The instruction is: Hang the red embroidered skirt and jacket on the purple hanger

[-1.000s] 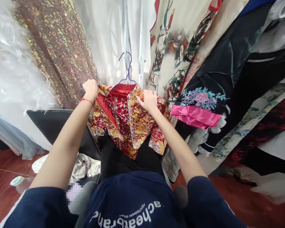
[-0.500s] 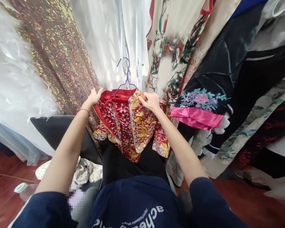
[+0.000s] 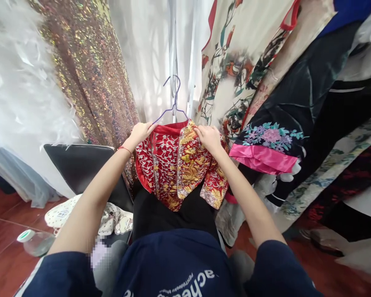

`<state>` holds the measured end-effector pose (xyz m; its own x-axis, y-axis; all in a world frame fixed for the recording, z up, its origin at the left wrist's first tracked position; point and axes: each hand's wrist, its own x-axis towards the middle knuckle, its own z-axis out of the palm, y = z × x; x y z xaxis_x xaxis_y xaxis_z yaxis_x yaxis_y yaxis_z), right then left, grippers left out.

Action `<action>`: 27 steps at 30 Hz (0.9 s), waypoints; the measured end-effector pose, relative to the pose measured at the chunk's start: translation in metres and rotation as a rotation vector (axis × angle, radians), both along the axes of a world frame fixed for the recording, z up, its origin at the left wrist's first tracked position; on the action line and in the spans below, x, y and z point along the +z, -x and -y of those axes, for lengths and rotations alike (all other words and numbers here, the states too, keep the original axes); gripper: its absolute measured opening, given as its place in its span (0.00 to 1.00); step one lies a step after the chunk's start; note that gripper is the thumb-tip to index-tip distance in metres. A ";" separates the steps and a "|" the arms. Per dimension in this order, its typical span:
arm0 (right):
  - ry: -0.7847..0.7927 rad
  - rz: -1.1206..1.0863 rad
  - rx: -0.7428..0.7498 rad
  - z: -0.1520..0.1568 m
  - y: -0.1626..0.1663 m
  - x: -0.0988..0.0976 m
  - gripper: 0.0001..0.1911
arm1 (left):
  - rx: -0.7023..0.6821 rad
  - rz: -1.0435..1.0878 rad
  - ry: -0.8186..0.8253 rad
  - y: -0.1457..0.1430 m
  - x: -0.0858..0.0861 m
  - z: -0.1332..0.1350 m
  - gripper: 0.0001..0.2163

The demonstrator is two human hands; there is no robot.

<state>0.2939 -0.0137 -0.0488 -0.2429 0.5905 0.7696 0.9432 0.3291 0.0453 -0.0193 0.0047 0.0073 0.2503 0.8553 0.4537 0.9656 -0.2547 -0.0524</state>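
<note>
A red jacket with gold embroidery (image 3: 176, 165) hangs on a purple wire hanger (image 3: 173, 101) in front of me, over my black-clad lap. My left hand (image 3: 140, 133) grips the jacket's left shoulder at the collar, fingers closed on the cloth. My right hand (image 3: 208, 138) pinches the right front edge near the collar. The hanger's hook sticks up free between white hanging cloths.
A sequined gold dress (image 3: 89, 70) and white feathery cloth (image 3: 21, 82) hang at left. Floral robes (image 3: 235, 62), a black robe with a pink cuff (image 3: 262, 159) hang at right. A black chair (image 3: 80, 165), a patterned bag (image 3: 111, 218) and a clear bottle (image 3: 34, 241) sit at lower left on the red floor.
My left hand moved right, from the jacket's spread left side to the collar, drawing the left front closed. The right hand stayed on the right front edge.
</note>
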 end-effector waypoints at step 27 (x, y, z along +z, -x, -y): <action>0.025 -0.773 0.039 0.181 0.070 -0.010 0.18 | -0.347 0.654 -0.202 -0.052 -0.089 0.144 0.16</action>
<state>0.2238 -0.1946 -0.0588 0.3367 0.6119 0.7157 0.6913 0.3553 -0.6291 0.0331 -0.1393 -0.0821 0.1165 0.6614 0.7409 0.6825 -0.5953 0.4241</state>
